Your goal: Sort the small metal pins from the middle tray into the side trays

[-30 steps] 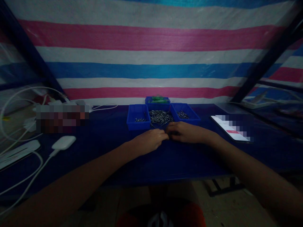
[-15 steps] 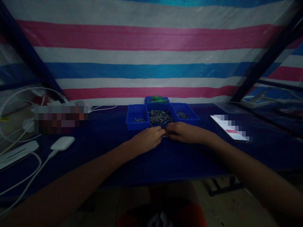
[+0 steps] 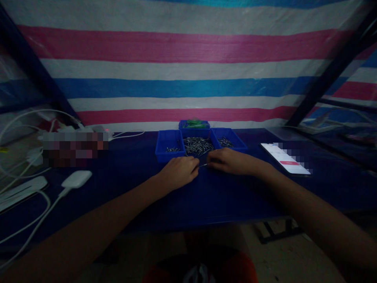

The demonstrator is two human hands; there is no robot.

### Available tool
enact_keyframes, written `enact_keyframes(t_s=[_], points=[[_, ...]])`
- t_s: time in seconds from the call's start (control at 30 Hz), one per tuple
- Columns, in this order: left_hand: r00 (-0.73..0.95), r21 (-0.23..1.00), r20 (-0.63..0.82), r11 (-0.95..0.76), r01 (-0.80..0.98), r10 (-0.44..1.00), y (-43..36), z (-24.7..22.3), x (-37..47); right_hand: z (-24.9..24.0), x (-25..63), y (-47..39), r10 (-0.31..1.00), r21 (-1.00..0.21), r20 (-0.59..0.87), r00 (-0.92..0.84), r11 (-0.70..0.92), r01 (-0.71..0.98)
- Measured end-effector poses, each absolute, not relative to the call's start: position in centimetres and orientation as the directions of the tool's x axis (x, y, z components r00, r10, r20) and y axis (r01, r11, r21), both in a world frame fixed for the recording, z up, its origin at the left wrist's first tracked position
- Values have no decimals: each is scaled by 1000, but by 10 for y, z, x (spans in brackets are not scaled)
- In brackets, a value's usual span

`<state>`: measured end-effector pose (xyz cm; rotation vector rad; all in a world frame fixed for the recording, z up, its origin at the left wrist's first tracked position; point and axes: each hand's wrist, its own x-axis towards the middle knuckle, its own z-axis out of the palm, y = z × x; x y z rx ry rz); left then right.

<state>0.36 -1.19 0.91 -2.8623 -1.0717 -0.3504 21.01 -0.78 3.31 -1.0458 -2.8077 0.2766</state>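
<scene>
Drawn apart, left fingers (image 3: 194,169) and right fingers (image 3: 212,158) pinch a slim metallic piece (image 3: 203,165).

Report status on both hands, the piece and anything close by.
Left hand and right hand: both curled, slightly apart. Thin metal piece held between them. Blue trays just beyond; phone off to the right.

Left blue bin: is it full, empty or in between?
In between: the left blue bin has a small cluster of metal pieces towards its near end, with bare blue plastic behind them.
</scene>
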Motion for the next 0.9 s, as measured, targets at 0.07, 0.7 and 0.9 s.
enact_keyframes(t_s=[0.07, 0.7, 0.9], points=[[727, -1, 266, -754, 657, 633, -13, 10, 4, 32, 210, -7, 655, -219, 68, -753, 746, 629], [781, 78, 373, -856, 512, 501, -9, 9, 2, 30, 199, -12, 645, -378, 84, -760, 726, 575], [788, 43, 385, -862, 505, 481, -14, 12, 4, 28, 200, -9, 627, -352, 56, -777, 740, 573]])
